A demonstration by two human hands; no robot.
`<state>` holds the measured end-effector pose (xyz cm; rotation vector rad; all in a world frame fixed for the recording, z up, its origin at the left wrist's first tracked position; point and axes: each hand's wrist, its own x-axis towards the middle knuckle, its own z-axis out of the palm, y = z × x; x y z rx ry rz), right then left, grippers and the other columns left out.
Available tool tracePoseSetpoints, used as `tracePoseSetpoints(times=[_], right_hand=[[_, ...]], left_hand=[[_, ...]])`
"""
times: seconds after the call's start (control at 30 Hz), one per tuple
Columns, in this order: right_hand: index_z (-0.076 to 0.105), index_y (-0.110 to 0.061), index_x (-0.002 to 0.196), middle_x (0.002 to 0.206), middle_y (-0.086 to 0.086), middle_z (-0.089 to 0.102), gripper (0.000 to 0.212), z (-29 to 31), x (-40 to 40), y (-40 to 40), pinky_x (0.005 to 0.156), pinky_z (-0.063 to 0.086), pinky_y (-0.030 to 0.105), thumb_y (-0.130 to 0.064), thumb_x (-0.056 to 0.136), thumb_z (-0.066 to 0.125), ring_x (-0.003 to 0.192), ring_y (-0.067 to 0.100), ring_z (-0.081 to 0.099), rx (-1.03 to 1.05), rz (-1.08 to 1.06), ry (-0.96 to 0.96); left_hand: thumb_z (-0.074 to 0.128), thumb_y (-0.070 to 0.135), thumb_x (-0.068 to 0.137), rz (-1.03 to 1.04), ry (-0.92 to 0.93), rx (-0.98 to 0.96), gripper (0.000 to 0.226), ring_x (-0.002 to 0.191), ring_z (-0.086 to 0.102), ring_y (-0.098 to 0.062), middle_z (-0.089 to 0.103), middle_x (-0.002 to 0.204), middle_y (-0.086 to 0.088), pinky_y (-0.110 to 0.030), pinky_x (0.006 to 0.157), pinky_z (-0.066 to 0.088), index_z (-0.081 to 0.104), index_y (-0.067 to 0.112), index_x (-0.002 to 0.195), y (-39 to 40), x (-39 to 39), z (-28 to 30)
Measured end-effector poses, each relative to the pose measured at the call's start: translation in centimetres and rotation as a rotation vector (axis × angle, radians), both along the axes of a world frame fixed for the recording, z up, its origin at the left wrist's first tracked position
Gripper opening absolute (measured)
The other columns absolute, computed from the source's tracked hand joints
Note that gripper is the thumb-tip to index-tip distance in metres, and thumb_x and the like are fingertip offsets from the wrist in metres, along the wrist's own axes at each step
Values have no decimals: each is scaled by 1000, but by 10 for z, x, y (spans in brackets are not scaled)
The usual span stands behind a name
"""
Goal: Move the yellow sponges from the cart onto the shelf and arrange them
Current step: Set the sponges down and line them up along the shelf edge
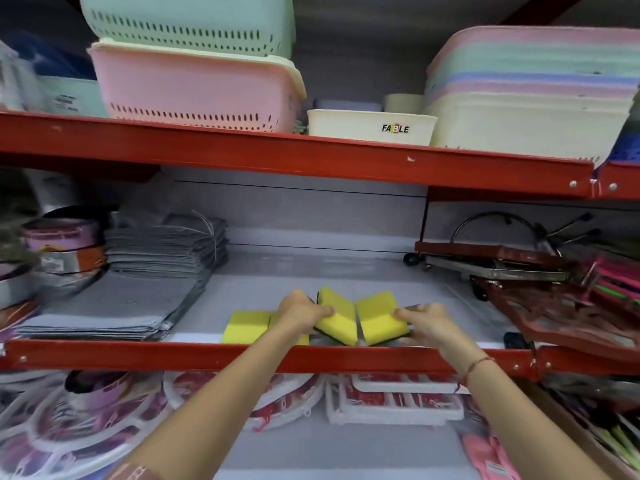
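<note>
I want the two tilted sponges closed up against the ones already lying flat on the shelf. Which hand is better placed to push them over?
The right hand, probably. It holds the outer sponge on the far side from the flat sponges, so it can push leftward. The left hand sits between them, in the way.

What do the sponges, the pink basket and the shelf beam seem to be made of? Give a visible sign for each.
Sponges: likely soft foam, matte yellow, with a dark layer at one edge, perhaps a scouring pad.
Pink basket: moulded plastic, smooth, with slotted vents.
Shelf beam: probably painted metal, glossy red with chips and bolts.
</note>
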<state>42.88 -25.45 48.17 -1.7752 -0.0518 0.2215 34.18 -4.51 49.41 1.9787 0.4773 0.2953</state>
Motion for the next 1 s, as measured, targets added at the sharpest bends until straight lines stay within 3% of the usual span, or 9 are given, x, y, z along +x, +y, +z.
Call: tracePoseSetpoints(times=[0.07, 0.1, 0.17, 0.27, 0.37, 0.53, 0.7, 0.83, 1.0], right_hand=[[60, 7, 100, 104, 22, 65, 31, -1, 6, 1, 46, 58, 30, -15, 81, 72, 82, 30, 65, -88, -15, -27], [62, 8, 101, 95, 20, 66, 35, -1, 6, 2, 50, 58, 31, -19, 81, 72, 80, 30, 66, -171, -15, -52], [67, 9, 100, 88, 20, 72, 44, 0, 5, 2, 66, 56, 37, -30, 80, 71, 87, 37, 68, -467, -20, -154], [67, -1, 109, 113, 17, 71, 45, 6, -7, 8, 89, 53, 41, -37, 82, 65, 106, 35, 64, -757, -84, -364], [64, -11, 118, 125, 9, 66, 41, 16, -20, 30, 96, 49, 38, -36, 86, 61, 117, 28, 59, -726, -3, -589], [64, -17, 120, 133, 2, 62, 35, 30, -41, 89, 107, 39, 33, -33, 90, 58, 126, 20, 53, -670, 389, -820], [55, -13, 132, 143, 5, 52, 51, 17, -46, 140, 115, 31, 33, -39, 88, 59, 136, 20, 43, -873, 637, -761], [55, -10, 131, 142, 8, 54, 51, 8, -47, 150, 110, 37, 36, -40, 90, 56, 131, 28, 48, -984, 647, -705], [53, -13, 134, 144, 5, 52, 52, -1, -48, 152, 109, 36, 33, -42, 90, 54, 132, 25, 47, -989, 657, -704]], left_hand=[[80, 34, 70, 28, 26, 98, 42, 78, 65, -33, 55, 65, -24, -49, 82, 59, 50, 6, 61, -1, 2, 2], [79, 36, 70, 34, 44, 148, 43, 84, 67, -36, 59, 74, -31, -46, 82, 58, 54, 1, 64, -2, 3, 3], [76, 39, 73, 27, 72, 271, 41, 88, 69, -33, 64, 76, -27, -39, 76, 54, 63, 1, 74, -3, 0, 9], [73, 38, 77, 43, 51, 439, 28, 99, 68, -28, 70, 84, -11, -33, 81, 52, 70, 10, 79, 8, -11, 20], [73, 32, 79, 56, -15, 516, 29, 105, 66, -24, 76, 104, -10, -28, 84, 49, 76, 10, 97, 34, -29, 22], [70, 24, 84, -101, -2, 570, 32, 110, 66, -20, 72, 117, -9, -31, 99, 49, 70, 9, 112, 91, -51, 9], [62, 29, 90, -211, 123, 731, 46, 133, 49, -21, 57, 140, -4, -32, 111, 37, 56, 13, 132, 113, -62, 2], [60, 30, 91, -259, 166, 749, 49, 138, 43, -21, 51, 145, -5, -31, 114, 32, 51, 13, 136, 116, -60, -4], [59, 34, 90, -294, 199, 787, 54, 138, 42, -22, 50, 146, -5, -28, 112, 32, 48, 14, 139, 117, -53, -9]])
